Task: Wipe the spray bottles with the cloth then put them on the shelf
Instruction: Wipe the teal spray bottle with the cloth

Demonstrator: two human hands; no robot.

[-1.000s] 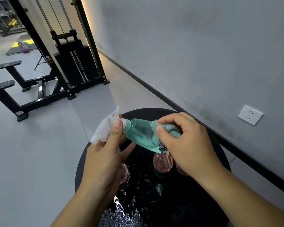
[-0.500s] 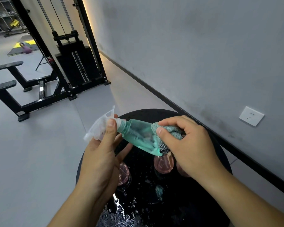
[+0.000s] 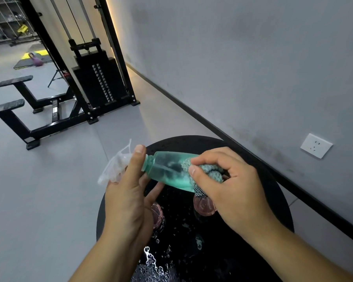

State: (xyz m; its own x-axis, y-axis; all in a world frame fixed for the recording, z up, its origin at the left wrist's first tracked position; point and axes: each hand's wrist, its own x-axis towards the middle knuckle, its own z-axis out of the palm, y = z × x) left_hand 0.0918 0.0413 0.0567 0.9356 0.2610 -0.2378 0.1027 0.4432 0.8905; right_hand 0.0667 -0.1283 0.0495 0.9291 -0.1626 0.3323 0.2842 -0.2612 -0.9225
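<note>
We're gripping the translucent teal spray bottle (image 3: 167, 170) sideways above the round glossy black table (image 3: 273, 192), our left hand (image 3: 128, 198) curled around its neck beside the clear plastic trigger head (image 3: 115, 169). Our right hand (image 3: 230, 192) is pinching the nubby teal cloth (image 3: 209, 171) against its base. Two pink bottles (image 3: 204, 205) are standing below among water droplets. The bottle is lying flatter than half a second ago.
</note>
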